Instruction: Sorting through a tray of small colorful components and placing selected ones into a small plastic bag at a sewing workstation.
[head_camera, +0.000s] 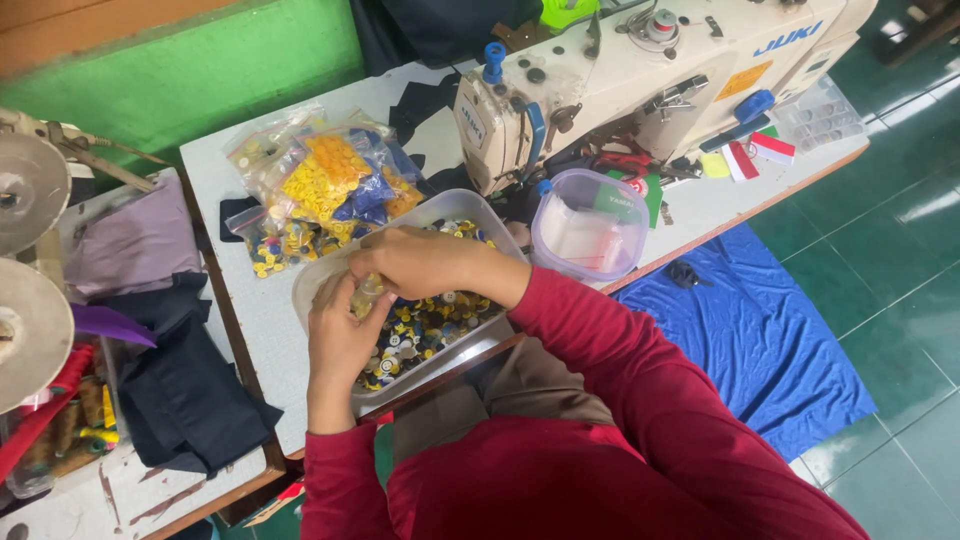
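A clear plastic tub full of mixed yellow, blue and white buttons sits on the white sewing table in front of me. My left hand and my right hand meet over the tub's left end. Together they pinch a small clear plastic bag that seems to hold a few buttons. Both arms wear red sleeves. What lies under my hands is hidden.
Clear bags of yellow and blue buttons lie behind the tub. A round clear container stands to the right, in front of a white sewing machine. Dark cloth and thread cones lie left; a blue sheet covers the green floor.
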